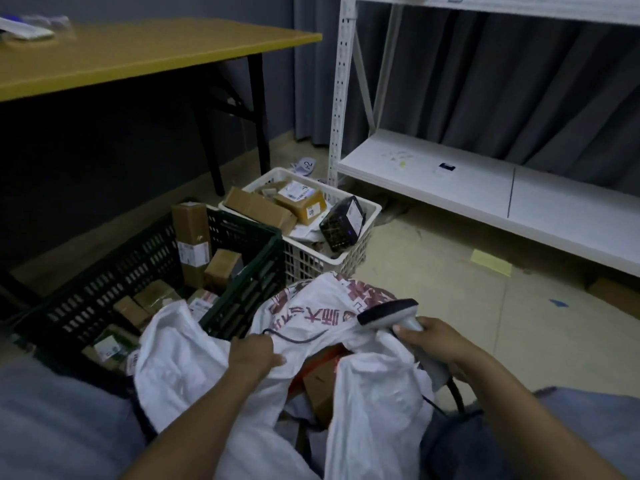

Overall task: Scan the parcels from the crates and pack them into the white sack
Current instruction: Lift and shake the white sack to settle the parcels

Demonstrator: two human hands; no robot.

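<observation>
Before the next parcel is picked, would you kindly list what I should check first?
1. White sack held open: ok, left hand grips its rim.
2. Scanner ready: ok, right hand holds it.
3. Dark crate stocked: ok, several parcels.
4. White crate stocked: ok, several more.
5. Free hand for picking: not ok, both occupied.
6. Room in sack: cannot tell; one box shows inside.

**Storeroom corner, dimly lit**

Table (138, 53), yellow top, black legs: 10 o'clock, against the dark grey wall (104, 161).
Curtain (485, 91), grey, pleated: 12 to 2 o'clock.
Shelving rack (426, 168), white, perforated uprights, low shelf board: 1 to 3 o'clock, before the curtain.
Floor (450, 289), pale beige, scuffed: 3 o'clock, bearing a yellow paper sheet (491, 263), a blue scrap (558, 303) and white slips (306, 165) by the rack's foot.
</observation>
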